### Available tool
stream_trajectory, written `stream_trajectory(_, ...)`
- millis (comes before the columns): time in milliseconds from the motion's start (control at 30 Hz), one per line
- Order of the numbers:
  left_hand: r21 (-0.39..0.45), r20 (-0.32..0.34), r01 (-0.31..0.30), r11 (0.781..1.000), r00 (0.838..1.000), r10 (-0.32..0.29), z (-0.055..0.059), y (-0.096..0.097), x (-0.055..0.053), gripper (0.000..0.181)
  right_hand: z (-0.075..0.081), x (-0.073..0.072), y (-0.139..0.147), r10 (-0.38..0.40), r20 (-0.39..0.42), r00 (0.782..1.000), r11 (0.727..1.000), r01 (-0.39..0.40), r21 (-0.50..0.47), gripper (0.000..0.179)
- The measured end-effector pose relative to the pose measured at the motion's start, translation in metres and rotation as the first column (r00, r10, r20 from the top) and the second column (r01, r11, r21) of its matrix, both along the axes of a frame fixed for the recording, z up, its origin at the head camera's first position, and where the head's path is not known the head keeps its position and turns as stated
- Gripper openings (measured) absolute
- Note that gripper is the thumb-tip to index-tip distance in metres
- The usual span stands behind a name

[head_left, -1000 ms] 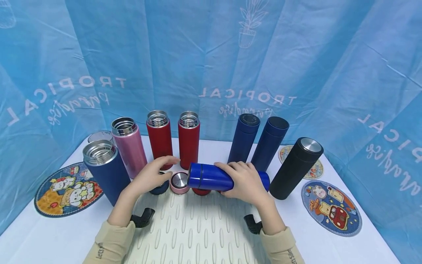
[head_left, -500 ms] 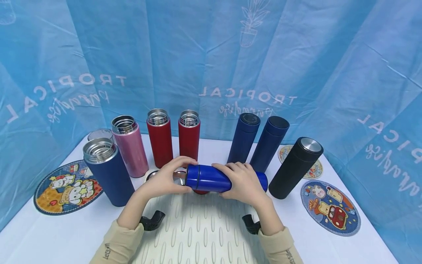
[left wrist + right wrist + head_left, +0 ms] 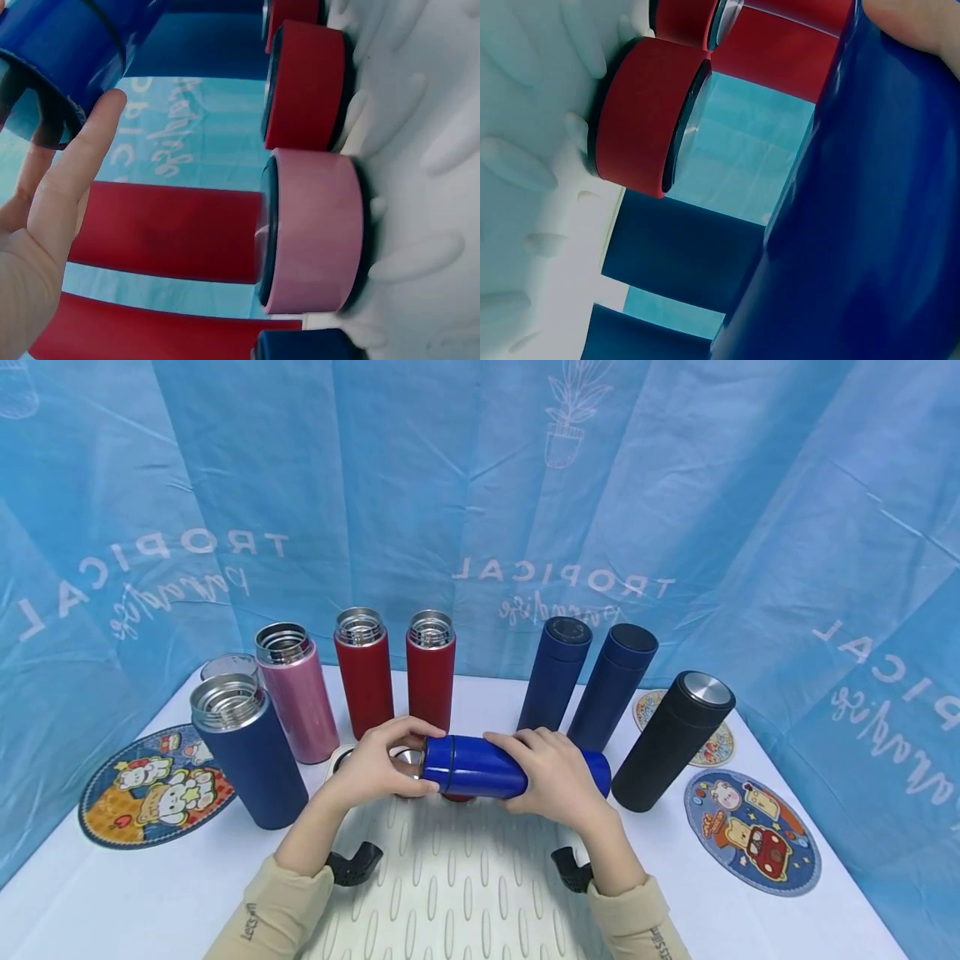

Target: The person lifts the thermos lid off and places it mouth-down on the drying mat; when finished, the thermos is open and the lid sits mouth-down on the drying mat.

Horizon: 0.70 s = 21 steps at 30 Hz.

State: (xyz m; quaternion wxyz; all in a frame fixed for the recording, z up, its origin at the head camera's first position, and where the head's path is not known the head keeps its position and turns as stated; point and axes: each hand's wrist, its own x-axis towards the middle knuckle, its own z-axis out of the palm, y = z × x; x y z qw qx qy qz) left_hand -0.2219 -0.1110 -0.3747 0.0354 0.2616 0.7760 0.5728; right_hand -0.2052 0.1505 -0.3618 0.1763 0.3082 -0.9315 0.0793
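A shiny blue thermos (image 3: 483, 768) lies sideways in the air above the white ridged mat (image 3: 450, 893), lid end to the left. My right hand (image 3: 555, 772) grips its body from above. At the lid end, the thumb and fingers of my left hand (image 3: 378, 764) pinch the rim of the blue lid (image 3: 56, 56). Beneath them, a pink lid (image 3: 315, 232) and red lids (image 3: 307, 86) (image 3: 634, 116) stand on the mat, with part of a navy lid (image 3: 304, 345) beside the pink one. From the head view these lids are mostly hidden by hands and thermos.
Behind stand lidless thermoses: a navy one (image 3: 251, 760), a pink one (image 3: 300, 702) and two red ones (image 3: 363, 685) (image 3: 431, 672). Lidded navy thermoses (image 3: 555, 672) (image 3: 615, 681) and a black one (image 3: 671, 743) stand right. Round cartoon placemats (image 3: 157, 785) (image 3: 753, 831) lie at both sides.
My left hand has moved right from beside the thermos and taken hold of its lid end. My right hand keeps its grip, and the thermos has barely shifted.
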Motion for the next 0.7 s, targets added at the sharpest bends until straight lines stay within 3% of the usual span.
stream_trajectory(367, 0.0, 0.151, -0.079, 0.997, 0.986, 0.078, 0.008, 0.004, 0.004, 0.052, 0.003, 0.002, -0.001, -0.013, -0.082, 0.997, 0.999, 0.015, 0.031, 0.081)
stream_trajectory(500, 0.043, 0.247, -0.103, 0.994, 0.965, 0.09, 0.009, 0.007, 0.005, 0.05, 0.004, 0.002, -0.001, -0.015, -0.101, 0.995, 0.999, 0.019, 0.041, 0.081)
stream_trajectory(700, 0.048, 0.345, -0.193, 0.98, 0.924, 0.165, 0.006, 0.014, 0.005, 0.045, 0.004, 0.002, -0.002, -0.017, -0.155, 0.988, 0.997, 0.028, 0.071, 0.083)
